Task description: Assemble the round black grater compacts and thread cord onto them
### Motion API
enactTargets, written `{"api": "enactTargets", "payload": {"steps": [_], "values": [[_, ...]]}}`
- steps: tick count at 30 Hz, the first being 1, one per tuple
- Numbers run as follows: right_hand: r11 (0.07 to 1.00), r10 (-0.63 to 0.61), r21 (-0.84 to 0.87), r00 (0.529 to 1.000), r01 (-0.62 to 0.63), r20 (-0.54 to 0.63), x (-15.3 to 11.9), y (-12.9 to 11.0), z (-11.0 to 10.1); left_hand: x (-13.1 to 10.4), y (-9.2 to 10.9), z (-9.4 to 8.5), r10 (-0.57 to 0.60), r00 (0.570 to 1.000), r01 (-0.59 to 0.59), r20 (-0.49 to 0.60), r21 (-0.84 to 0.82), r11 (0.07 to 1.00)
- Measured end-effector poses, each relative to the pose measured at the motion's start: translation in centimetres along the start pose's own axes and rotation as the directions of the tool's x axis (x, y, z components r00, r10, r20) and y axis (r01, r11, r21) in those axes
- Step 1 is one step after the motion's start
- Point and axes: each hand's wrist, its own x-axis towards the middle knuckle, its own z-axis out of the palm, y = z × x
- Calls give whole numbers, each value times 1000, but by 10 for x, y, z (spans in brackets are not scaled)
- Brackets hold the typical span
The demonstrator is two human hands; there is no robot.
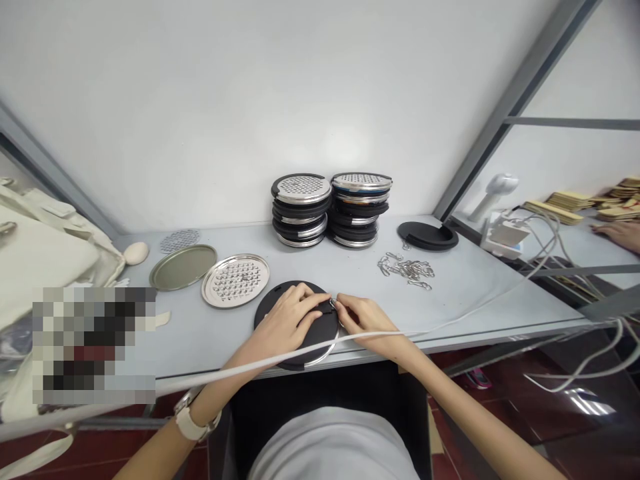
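Note:
A round black piece with a metal rim [316, 337] lies at the table's front edge. My left hand [290, 315] rests on top of it, thumb and index finger apart, with the fingertips near its right side. At that side my right hand [364, 320] pinches a small shiny metal clip [333, 304] against the black piece. Left of them lie a round metal grater plate [236, 281] and a plain olive-grey disc [183, 267]. Several loose metal clips [407, 267] are heaped to the right.
Two stacks of round graters, the left [301, 210] and the right [361, 209], stand by the wall. A black ring [428, 235] lies at the right. A white cable [280, 357] crosses before my forearms. A bag [45, 247] is at the left; another person's hand [620, 235] shows far right.

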Motion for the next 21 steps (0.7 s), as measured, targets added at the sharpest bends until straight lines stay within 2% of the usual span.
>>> {"api": "enactTargets", "payload": {"steps": [10, 21], "values": [[999, -20, 37, 1000, 19, 12, 0, 1, -2, 1, 2, -5, 18, 997, -22, 70, 67, 997], [999, -8, 50, 1000, 7, 10, -1, -1, -4, 1, 0, -4, 8, 998, -12, 60, 59, 998]]}}
